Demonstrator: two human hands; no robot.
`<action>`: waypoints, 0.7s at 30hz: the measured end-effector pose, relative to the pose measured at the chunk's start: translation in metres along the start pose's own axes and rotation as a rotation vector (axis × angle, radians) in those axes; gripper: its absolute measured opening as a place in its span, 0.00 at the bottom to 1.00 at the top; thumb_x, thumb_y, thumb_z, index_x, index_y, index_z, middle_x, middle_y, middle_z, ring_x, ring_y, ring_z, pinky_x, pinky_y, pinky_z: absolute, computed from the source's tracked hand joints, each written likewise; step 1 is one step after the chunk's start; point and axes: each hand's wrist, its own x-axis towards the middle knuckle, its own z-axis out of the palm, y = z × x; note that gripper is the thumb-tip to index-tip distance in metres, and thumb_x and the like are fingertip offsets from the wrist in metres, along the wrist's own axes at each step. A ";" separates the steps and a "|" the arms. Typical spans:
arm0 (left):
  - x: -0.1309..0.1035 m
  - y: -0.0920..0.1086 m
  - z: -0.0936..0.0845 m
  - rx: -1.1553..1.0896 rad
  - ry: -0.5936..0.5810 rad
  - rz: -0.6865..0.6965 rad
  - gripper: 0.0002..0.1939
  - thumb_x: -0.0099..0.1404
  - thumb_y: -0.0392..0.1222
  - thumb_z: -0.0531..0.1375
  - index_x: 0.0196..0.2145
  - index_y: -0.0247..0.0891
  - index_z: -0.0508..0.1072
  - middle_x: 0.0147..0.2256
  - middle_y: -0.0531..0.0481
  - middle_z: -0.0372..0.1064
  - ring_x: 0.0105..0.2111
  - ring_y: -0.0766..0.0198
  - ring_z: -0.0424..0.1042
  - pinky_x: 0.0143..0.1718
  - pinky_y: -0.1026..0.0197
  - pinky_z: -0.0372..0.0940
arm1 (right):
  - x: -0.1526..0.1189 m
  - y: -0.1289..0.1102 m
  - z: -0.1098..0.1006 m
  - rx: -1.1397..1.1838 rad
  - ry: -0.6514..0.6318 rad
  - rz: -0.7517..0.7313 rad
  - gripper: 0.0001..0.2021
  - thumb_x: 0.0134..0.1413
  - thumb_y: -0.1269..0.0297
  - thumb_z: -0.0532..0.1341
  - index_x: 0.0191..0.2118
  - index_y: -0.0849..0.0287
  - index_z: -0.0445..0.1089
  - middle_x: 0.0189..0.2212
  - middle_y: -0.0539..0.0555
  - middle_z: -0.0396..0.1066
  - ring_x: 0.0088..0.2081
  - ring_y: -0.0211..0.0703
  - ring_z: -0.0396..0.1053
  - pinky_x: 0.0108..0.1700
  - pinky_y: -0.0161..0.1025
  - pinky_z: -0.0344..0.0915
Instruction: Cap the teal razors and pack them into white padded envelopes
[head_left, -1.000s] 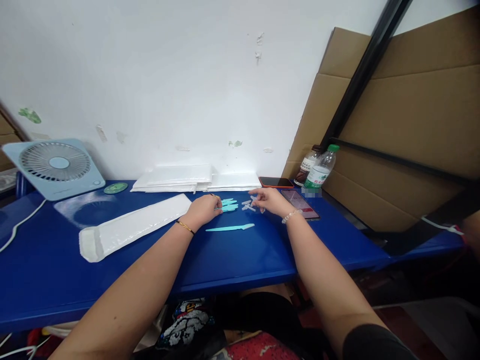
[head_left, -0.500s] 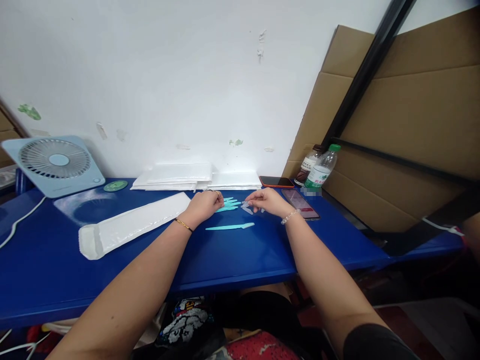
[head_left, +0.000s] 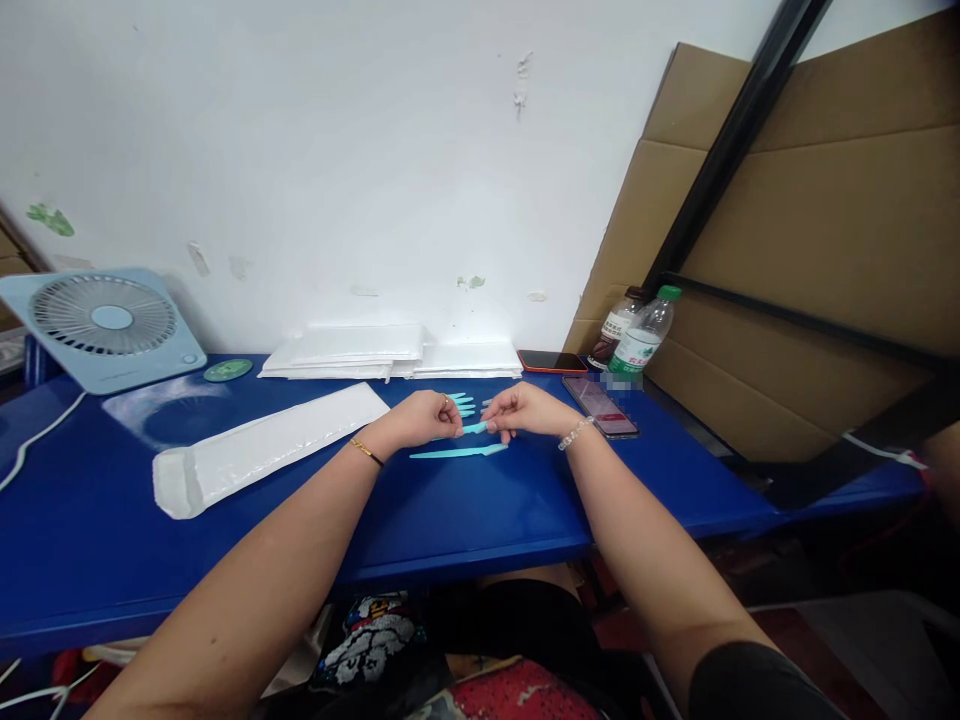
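One turquoise tool point(head_left: 475, 428), pinched at its ends by left hand point(head_left: 420, 418) and right hand point(head_left: 531, 408); second tool point(head_left: 457, 453) lies nearer on counter point(head_left: 480, 525).

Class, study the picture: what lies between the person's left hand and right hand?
The head view shows a turquoise stick bridging the gap between left hand and right hand, with more sticks lying just beyond.

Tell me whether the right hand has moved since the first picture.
Yes: the right hand has moved left, away from the lit phone, toward the left hand.
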 end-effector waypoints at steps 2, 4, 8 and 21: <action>0.000 -0.003 -0.001 0.091 0.030 -0.015 0.13 0.55 0.49 0.59 0.32 0.38 0.75 0.29 0.51 0.73 0.29 0.63 0.70 0.28 0.66 0.59 | -0.002 0.003 -0.005 -0.091 0.021 0.012 0.15 0.46 0.56 0.65 0.35 0.64 0.75 0.25 0.52 0.73 0.19 0.32 0.64 0.24 0.31 0.62; 0.001 -0.007 -0.002 0.233 0.163 -0.043 0.14 0.56 0.50 0.59 0.36 0.39 0.74 0.33 0.50 0.72 0.32 0.62 0.70 0.30 0.65 0.60 | -0.002 0.006 -0.009 -0.192 0.142 0.021 0.14 0.48 0.57 0.63 0.34 0.64 0.75 0.24 0.51 0.72 0.19 0.31 0.62 0.23 0.31 0.59; 0.002 -0.016 -0.004 0.457 0.285 -0.103 0.11 0.57 0.45 0.58 0.36 0.41 0.75 0.40 0.47 0.71 0.37 0.59 0.70 0.34 0.62 0.60 | 0.004 0.015 -0.008 -0.452 0.277 0.042 0.07 0.47 0.62 0.64 0.28 0.62 0.73 0.24 0.51 0.72 0.24 0.34 0.65 0.27 0.31 0.59; 0.007 -0.022 -0.004 0.171 0.261 -0.111 0.08 0.57 0.46 0.57 0.30 0.40 0.71 0.28 0.51 0.72 0.27 0.64 0.69 0.25 0.65 0.57 | 0.010 0.012 0.002 -0.075 0.413 -0.012 0.10 0.52 0.70 0.59 0.42 0.60 0.68 0.23 0.48 0.70 0.25 0.34 0.69 0.31 0.33 0.67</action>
